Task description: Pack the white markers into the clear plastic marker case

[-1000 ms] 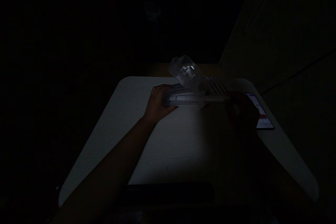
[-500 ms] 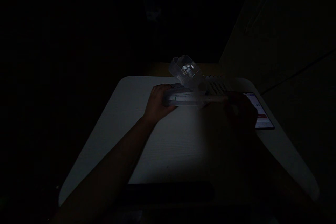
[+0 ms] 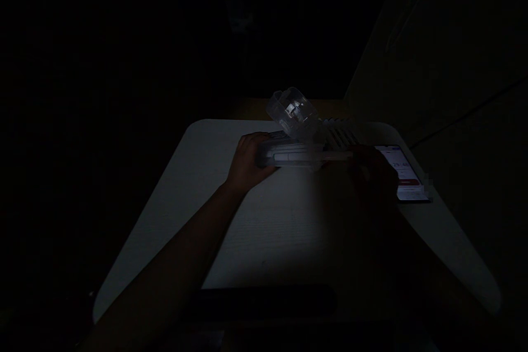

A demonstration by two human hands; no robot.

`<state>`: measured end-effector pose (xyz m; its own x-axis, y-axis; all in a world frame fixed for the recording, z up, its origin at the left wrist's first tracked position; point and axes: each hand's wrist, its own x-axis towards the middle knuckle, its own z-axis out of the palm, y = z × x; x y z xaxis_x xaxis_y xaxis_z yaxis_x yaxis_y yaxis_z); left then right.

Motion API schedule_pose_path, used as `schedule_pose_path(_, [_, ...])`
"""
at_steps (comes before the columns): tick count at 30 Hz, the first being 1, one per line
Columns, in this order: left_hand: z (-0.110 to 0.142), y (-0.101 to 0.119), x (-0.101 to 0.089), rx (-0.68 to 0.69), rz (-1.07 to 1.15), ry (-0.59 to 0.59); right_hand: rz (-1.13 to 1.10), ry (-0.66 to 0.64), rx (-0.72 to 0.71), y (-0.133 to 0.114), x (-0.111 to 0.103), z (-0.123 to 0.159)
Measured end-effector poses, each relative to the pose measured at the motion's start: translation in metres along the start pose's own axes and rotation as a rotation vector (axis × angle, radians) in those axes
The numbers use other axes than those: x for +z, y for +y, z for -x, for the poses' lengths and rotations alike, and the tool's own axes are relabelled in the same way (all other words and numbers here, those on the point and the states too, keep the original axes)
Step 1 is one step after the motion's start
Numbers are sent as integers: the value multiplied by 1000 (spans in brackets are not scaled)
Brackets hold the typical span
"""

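In dim light my left hand [image 3: 248, 164] is wrapped round the left end of a clear plastic case [image 3: 268, 161] on the white table. Several white pens, apparently markers, lie sideways inside it. The case's clear lid [image 3: 293, 113] stands tilted up at the back and catches a glint. My right hand [image 3: 373, 176], deep in shadow, pinches the right end of a white marker [image 3: 336, 156]. This marker points left, its far end over or in the case; which of the two I cannot tell.
A lit phone [image 3: 406, 190] lies beside my right hand near the table's right edge. Behind the case is a row of pale objects with dark marks [image 3: 342, 135]. The white tabletop [image 3: 173, 198] has rounded corners. A dark bar [image 3: 264, 301] runs along its near edge.
My right hand has moved slightly left with the marker, so more of the phone's screen shows. My left hand stays on the case.
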<state>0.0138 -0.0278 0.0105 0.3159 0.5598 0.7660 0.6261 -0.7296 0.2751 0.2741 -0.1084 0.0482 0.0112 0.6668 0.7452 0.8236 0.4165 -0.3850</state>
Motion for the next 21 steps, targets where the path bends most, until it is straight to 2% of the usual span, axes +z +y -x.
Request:
schedule_pose_path(10, [0,-4,2,34,6,14,-58,-105,-12,-6,3,-2])
schedule_pose_path(16, [-1,-1,1,26,-5,-3,-62,-76,-65,-1,9,0])
schedule_pose_path(21, [-1,-2,1,24,-4,-13,-78,-149,-55,-4,8,-2])
